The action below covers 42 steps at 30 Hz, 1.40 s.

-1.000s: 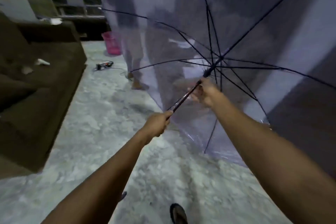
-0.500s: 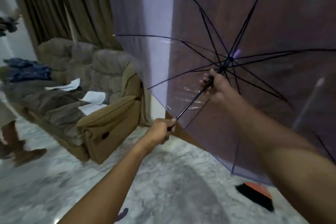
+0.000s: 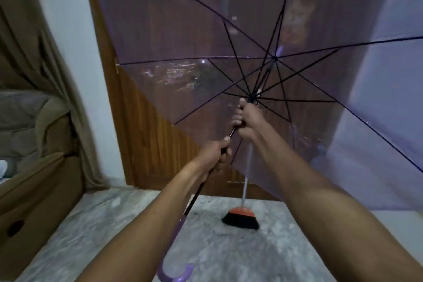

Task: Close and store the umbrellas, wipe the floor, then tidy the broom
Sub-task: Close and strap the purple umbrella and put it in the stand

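Observation:
A see-through purple umbrella [image 3: 174,30] is spread open in front of me, its black ribs fanning out from the hub. My left hand [image 3: 212,155] grips the black shaft low down. My right hand [image 3: 247,119] grips the shaft higher up, just below the runner where the stretchers meet. The curved purple handle [image 3: 176,275] hangs at the bottom edge of the view. A broom [image 3: 241,217] with an orange head and black bristles stands on the marble floor [image 3: 229,254], its pale pole leaning toward the wooden door and partly seen through the canopy.
A brown wooden door [image 3: 146,135] stands straight ahead behind the umbrella. A tan sofa [image 3: 34,185] fills the left side, with a brown curtain [image 3: 34,41] above it. A white wall strip [image 3: 75,52] lies between curtain and door.
My view has swung right from the sofa to the door, bringing the whole broom into sight. Both hands keep their grip on the shaft, now closer together, and the canopy stays open.

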Available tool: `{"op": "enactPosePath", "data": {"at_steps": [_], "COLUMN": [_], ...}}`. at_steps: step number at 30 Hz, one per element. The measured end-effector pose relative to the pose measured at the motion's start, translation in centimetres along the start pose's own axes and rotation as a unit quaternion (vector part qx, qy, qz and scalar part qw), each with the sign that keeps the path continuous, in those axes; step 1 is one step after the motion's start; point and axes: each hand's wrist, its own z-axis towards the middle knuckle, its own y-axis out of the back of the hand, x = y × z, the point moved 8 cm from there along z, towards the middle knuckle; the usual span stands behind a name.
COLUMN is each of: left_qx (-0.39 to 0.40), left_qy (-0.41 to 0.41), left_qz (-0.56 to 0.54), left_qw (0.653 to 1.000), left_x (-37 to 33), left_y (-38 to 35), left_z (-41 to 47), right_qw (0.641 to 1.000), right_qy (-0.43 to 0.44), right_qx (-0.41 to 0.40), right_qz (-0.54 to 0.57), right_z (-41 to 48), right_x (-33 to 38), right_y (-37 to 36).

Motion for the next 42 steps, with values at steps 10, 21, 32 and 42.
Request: {"op": "enactPosePath", "data": {"at_steps": [10,21,32,42], "left_qx": [0.234,0.169,0.148,0.171], "left_qy": [0.014,-0.028,0.024,-0.003], "left_qz": [-0.045,-0.131,-0.154,-0.190], "left_qw": [0.971,0.977,0.977,0.967], "left_x": [3.3,0.4,-1.1,0.7], "left_y": [-15.9,-24.1,-27.0,-24.3], "left_z": [-3.2,-3.2,-1.9,-3.3], "right_qw": [0.985,0.990,0.991,0.996], "right_qy": [0.145,0.108,0.072,0.059], "right_qx": [-0.096,-0.094,-0.097,-0.038], "right_qz": [0.013,-0.010,0.052,0.050], "right_z": [-3.2,-5.6,-6.6,-6.1], "right_x": [15.4,17.6,13.2,13.2], "right_y": [17.1,22.0,22.6,19.4]}}
